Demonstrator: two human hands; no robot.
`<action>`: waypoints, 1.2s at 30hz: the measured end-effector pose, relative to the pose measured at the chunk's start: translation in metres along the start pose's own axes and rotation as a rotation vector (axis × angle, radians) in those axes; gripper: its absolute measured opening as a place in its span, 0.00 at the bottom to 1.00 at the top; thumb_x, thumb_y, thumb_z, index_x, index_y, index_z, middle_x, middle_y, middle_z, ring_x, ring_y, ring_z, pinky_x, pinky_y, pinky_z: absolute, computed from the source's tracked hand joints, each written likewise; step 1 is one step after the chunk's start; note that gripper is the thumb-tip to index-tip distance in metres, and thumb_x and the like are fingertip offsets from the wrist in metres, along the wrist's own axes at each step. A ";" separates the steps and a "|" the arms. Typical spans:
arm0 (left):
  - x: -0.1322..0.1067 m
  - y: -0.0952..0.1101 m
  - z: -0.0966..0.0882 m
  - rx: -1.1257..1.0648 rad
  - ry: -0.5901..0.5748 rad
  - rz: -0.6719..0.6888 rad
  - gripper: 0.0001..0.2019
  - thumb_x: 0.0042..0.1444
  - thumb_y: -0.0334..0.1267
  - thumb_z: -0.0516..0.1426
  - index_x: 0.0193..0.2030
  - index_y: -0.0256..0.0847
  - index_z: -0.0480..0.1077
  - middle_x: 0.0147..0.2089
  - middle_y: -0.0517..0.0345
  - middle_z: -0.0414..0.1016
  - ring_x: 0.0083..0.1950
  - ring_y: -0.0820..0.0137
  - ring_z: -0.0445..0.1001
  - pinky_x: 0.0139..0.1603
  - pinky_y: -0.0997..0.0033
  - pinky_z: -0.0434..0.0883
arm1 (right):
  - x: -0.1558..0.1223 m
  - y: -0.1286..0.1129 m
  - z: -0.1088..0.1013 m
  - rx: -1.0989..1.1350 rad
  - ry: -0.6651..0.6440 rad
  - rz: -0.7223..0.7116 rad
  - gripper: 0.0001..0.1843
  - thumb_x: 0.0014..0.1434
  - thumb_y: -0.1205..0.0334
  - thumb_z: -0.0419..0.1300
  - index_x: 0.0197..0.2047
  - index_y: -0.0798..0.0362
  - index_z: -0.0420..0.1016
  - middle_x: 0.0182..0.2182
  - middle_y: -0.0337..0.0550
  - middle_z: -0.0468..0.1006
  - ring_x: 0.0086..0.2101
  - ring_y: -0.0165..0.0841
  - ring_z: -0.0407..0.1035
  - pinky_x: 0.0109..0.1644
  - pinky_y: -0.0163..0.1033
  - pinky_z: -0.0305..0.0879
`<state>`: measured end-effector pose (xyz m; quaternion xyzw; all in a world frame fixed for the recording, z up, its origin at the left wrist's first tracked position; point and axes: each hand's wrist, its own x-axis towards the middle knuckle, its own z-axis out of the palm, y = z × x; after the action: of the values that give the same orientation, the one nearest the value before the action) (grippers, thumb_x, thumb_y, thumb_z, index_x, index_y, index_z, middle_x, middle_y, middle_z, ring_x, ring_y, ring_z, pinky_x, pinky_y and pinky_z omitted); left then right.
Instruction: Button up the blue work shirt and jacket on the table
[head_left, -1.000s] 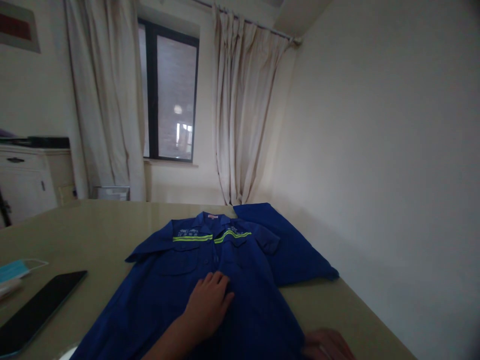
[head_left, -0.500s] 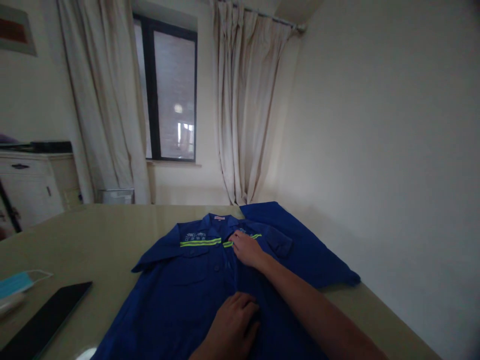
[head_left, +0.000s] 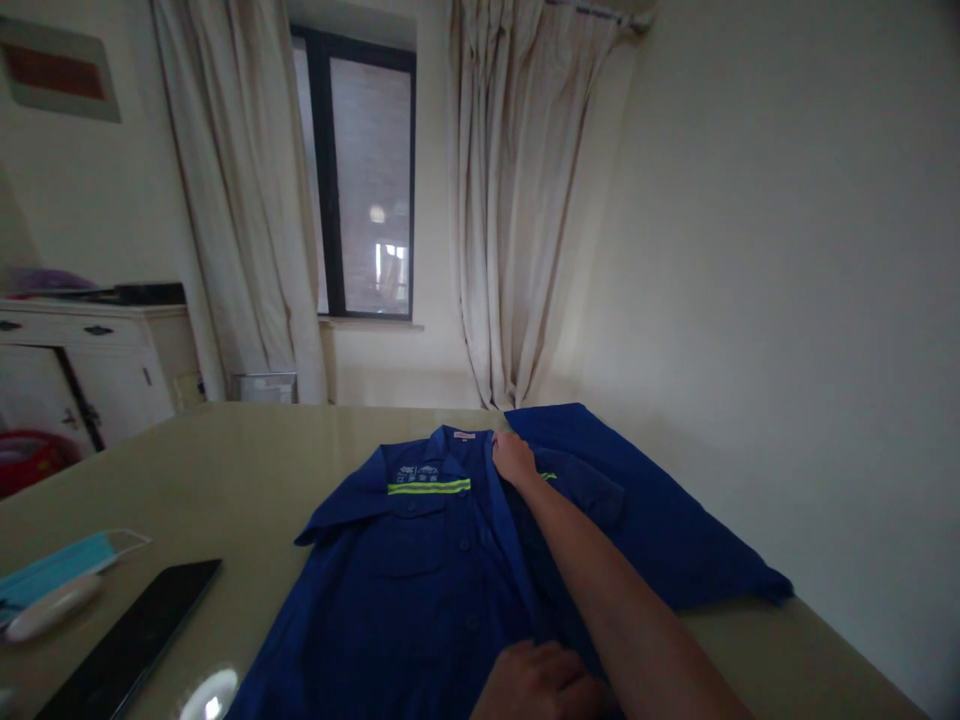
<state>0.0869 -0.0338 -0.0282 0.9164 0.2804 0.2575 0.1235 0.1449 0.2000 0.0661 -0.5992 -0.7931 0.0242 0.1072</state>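
Note:
A dark blue work shirt (head_left: 375, 590) lies front up on the table, with a yellow-green stripe and white print across its chest. Near the collar, my right hand (head_left: 514, 458) is closed around the edge of the shirt's right-side front panel, pulling it away from the buttoned-side panel. Low in the view my left hand (head_left: 541, 682) has curled fingers on the same panel's edge, partly cut off by the frame. Inside the collar a small label shows. My right forearm covers part of the panel and its stripe.
Another blue garment piece (head_left: 660, 510) spreads along the table's right side by the wall. On the left of the table (head_left: 247, 470) lie a black phone-like slab (head_left: 135, 640), a light blue face mask (head_left: 60, 575) and a white rounded object (head_left: 56, 607).
My right hand has moved up and right toward the collar, and the shirt front has opened wider. My left hand has shifted right and down. The view has turned slightly left.

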 end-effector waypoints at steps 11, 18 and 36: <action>-0.010 0.014 -0.074 -0.456 0.312 -0.365 0.14 0.65 0.31 0.50 0.48 0.45 0.76 0.43 0.56 0.78 0.45 0.67 0.76 0.48 0.70 0.71 | -0.122 -0.004 -0.016 0.410 0.102 -0.193 0.17 0.71 0.61 0.50 0.46 0.57 0.80 0.36 0.42 0.83 0.37 0.31 0.76 0.44 0.31 0.68; -0.031 -0.013 -0.085 -0.048 0.100 -0.645 0.23 0.63 0.33 0.48 0.62 0.43 0.71 0.65 0.44 0.69 0.65 0.56 0.69 0.65 0.51 0.67 | -0.293 0.042 0.008 0.255 0.165 -0.250 0.24 0.68 0.46 0.57 0.63 0.43 0.71 0.62 0.49 0.74 0.59 0.43 0.70 0.62 0.47 0.68; -0.030 -0.145 -0.100 0.323 0.224 -0.780 0.27 0.71 0.45 0.36 0.62 0.40 0.71 0.64 0.48 0.75 0.67 0.58 0.68 0.71 0.50 0.58 | -0.218 0.015 0.031 0.172 -0.107 -0.189 0.38 0.67 0.33 0.50 0.74 0.39 0.55 0.71 0.53 0.59 0.69 0.53 0.53 0.71 0.63 0.49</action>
<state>-0.0537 0.0750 -0.0097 0.7161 0.6537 0.2423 0.0355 0.2098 -0.0009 0.0027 -0.5082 -0.8456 0.1137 0.1172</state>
